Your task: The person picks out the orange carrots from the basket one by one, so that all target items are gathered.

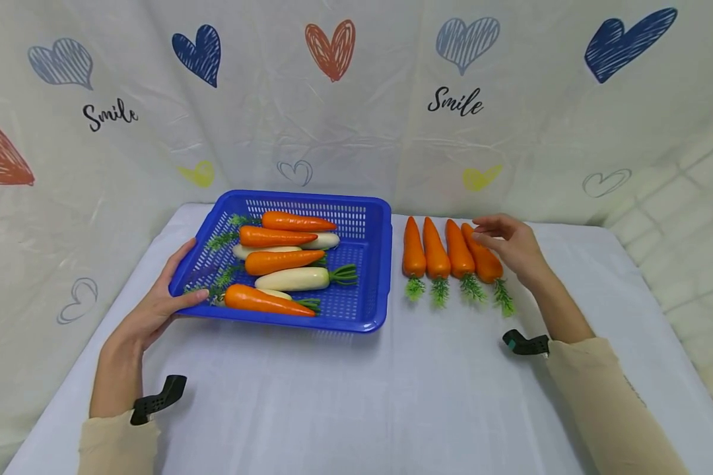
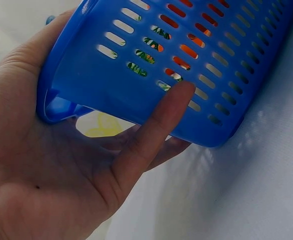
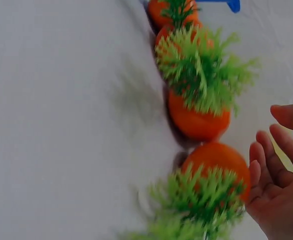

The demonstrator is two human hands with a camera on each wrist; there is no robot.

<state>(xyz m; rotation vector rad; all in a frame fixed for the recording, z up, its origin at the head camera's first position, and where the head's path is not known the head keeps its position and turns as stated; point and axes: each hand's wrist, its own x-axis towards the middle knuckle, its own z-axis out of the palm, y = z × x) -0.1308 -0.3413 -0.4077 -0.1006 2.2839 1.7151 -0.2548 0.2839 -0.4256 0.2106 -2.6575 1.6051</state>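
My left hand (image 1: 148,310) grips the left side of a blue plastic basket (image 1: 380,264); in the left wrist view a finger (image 2: 159,122) lies along its slotted outer wall. Inside the basket lie several orange carrots (image 1: 282,262) and several white radishes (image 1: 294,279), some partly hidden under others. To the right of the basket, several carrots (image 1: 412,249) stand side by side in a row, leafy ends toward me. Over the rightmost carrot (image 1: 488,264) hovers my right hand (image 1: 513,247), its fingers loosely bent; the right wrist view shows the fingers beside the carrot, not wrapped round it.
A white cloth (image 1: 344,402) covers the table. Behind it hangs a pale curtain (image 1: 380,119) printed with hearts and the word Smile. Black camera mounts (image 1: 159,399) sit on both wrists.
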